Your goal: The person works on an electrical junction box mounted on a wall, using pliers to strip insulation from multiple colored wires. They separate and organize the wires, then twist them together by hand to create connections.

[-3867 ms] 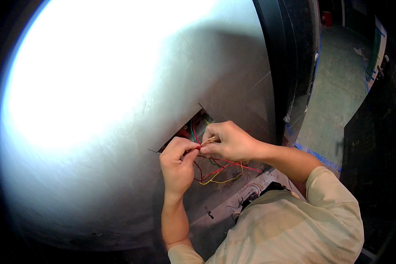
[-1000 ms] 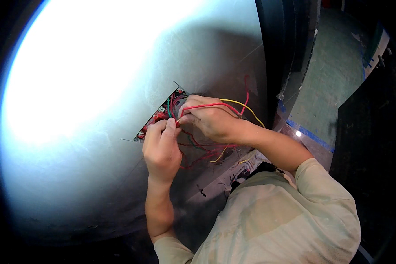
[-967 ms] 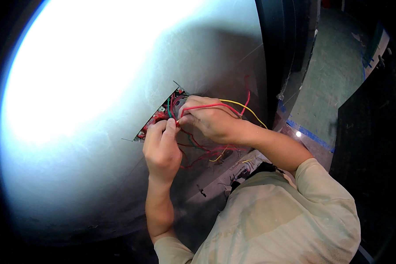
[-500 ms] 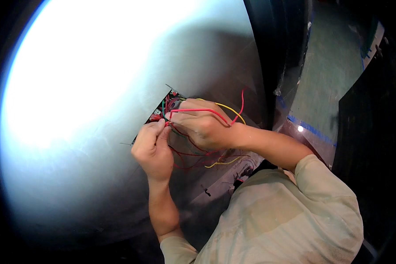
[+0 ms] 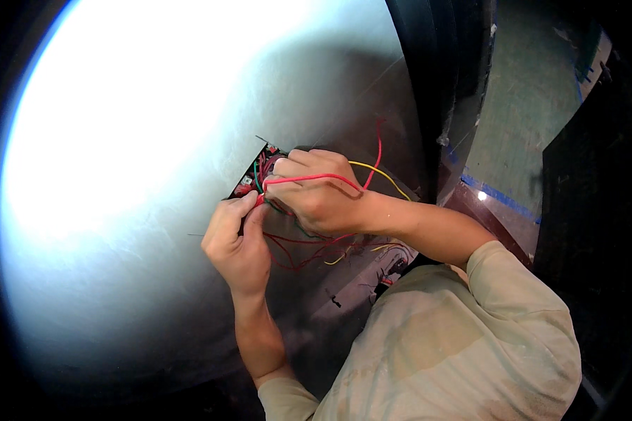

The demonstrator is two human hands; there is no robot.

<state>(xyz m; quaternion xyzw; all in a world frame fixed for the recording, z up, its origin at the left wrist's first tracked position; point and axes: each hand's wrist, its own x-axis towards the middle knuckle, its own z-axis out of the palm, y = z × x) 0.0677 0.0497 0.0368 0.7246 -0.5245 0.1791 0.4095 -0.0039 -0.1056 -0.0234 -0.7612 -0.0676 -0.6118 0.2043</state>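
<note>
My left hand (image 5: 233, 245) pinches a short red piece of wire (image 5: 260, 200) between thumb and forefinger, beside the opening (image 5: 249, 175) in a pale panel. Just to its right, my right hand (image 5: 316, 196) is closed, its fingertips at the same red wire. A longer red wire (image 5: 316, 177) runs from those fingertips across the back of the hand, then bends upward with a loose end. Green and dark red wires crowd the opening, next to a red connector (image 5: 243, 189). My right fingertips are partly hidden.
A yellow wire (image 5: 383, 172) arcs out behind my right hand. Below it, dark red wires (image 5: 295, 266) hang loose, with another short yellow wire (image 5: 337, 258). The bright curved panel (image 5: 140, 281) fills the left. Blue tape (image 5: 502, 198) lines a greenish surface (image 5: 527, 119) at right.
My right hand has turned slightly, its knuckles now higher. The longer red wire's loose end has swung left and up. Both hands have shifted slightly left in view.
</note>
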